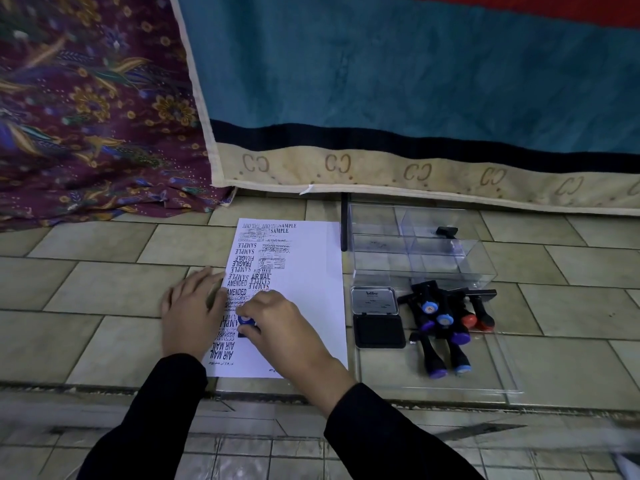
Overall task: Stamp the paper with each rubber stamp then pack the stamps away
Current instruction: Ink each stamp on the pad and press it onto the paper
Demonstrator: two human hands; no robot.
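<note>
- Two hands on the paper: my left hand lies flat, fingers released, at its left edge.
- My right hand pinches a blue-topped stamp against it.

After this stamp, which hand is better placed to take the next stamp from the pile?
Probably right. The right hand pinches the blue-topped stamp, and the stamp pile lies right of the paper. The left hand lies flat on the paper's left edge.
</note>
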